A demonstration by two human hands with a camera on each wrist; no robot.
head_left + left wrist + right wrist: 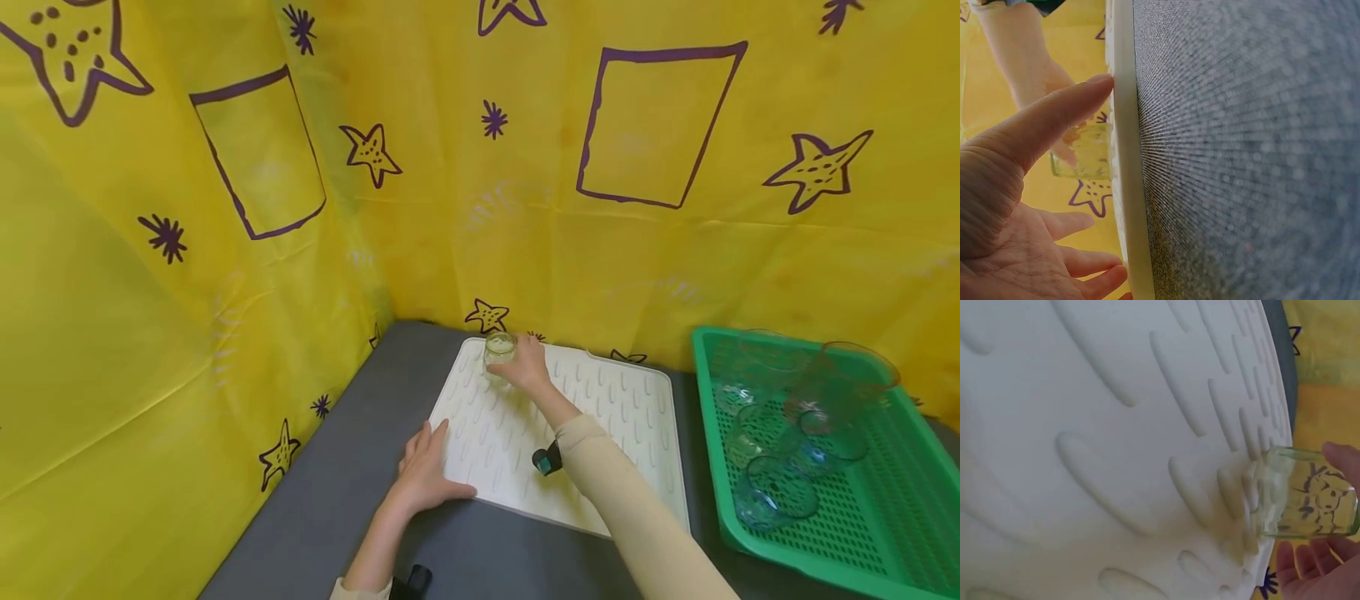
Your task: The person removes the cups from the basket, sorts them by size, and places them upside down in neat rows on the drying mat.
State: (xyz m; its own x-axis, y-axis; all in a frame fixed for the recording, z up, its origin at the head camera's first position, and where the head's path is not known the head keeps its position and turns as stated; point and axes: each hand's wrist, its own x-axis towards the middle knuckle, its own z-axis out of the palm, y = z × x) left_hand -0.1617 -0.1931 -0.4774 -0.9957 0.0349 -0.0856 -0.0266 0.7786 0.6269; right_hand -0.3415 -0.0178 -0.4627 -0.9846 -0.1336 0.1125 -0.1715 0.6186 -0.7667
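My right hand (528, 368) grips a clear, greenish-tinted drinking glass (498, 348) at the far left corner of a white ridged mat (491, 454). In the right wrist view the glass (1294, 497) has one end at the mat's surface, with the thumb on one side and fingers on the other. At the near left corner, my left hand (424, 477) touches the mat's rim. The thumb (1066, 112) lies along the near edge in the left wrist view, and the fingers stretch out along the left side.
A green plastic basket (708, 467) stands to the right of the mat, with several clear glasses (776, 492) inside. Under everything is a dark grey table (322, 500). Yellow cloth (450, 233) with purple drawings hangs behind and at the left.
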